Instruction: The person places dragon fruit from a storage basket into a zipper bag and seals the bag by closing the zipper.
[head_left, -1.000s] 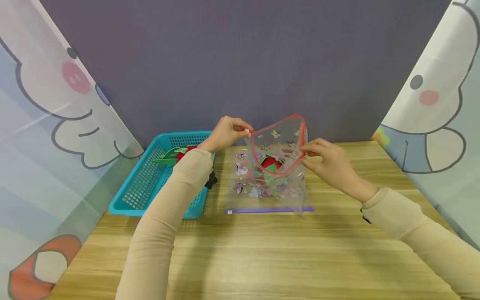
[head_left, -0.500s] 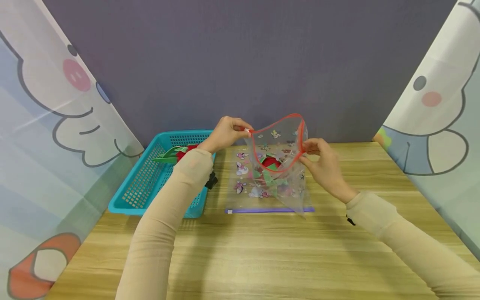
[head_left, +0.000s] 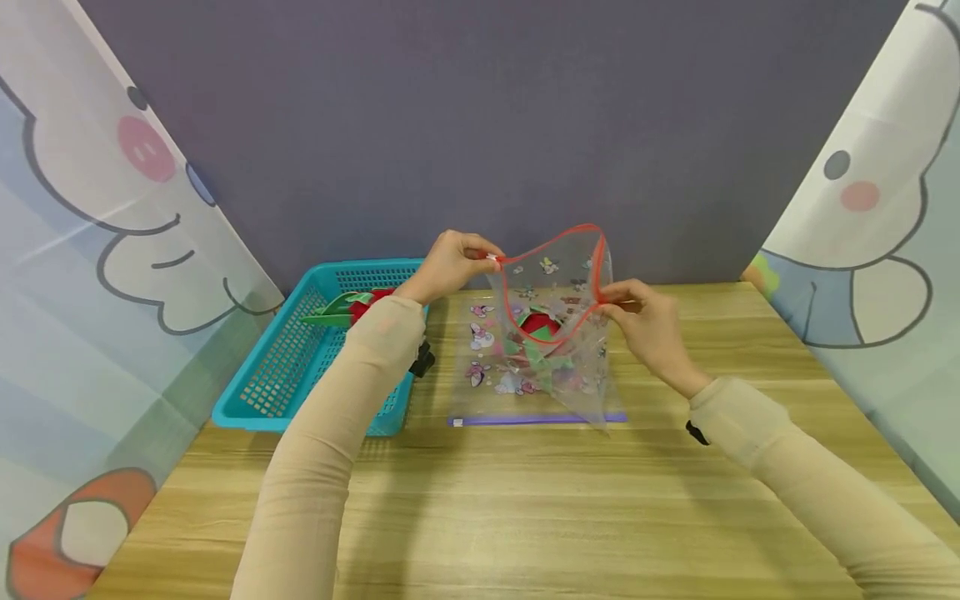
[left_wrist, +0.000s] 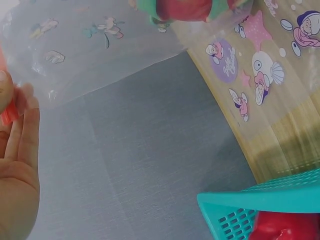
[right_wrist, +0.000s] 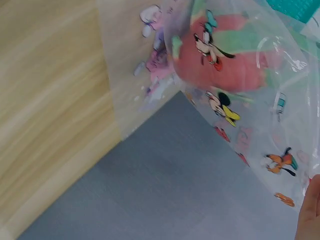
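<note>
A clear zip bag [head_left: 555, 279] with a red zip edge and cartoon prints is held up, its mouth spread. My left hand [head_left: 448, 267] pinches the left end of the zip by the white slider. On the opposite side my right hand [head_left: 651, 327] pinches the red edge between thumb and fingers. Inside the bag lies a soft red-and-green item [head_left: 540, 323], seen through the plastic in the right wrist view too. Beneath it a second printed zip bag [head_left: 472, 400] with a purple zip lies flat on the wooden table [head_left: 540, 508].
A turquoise mesh basket [head_left: 279, 375] stands on the left, under my left forearm. Another red-and-green item [head_left: 358, 310] lies in it. A dark panel [head_left: 480, 125] rises behind the table, with cartoon-printed sheets [head_left: 847, 208] at both sides.
My right hand has shifted slightly left along the red zip edge, and its forearm has swung left. The left hand keeps its hold and the bag's mouth stays spread.
</note>
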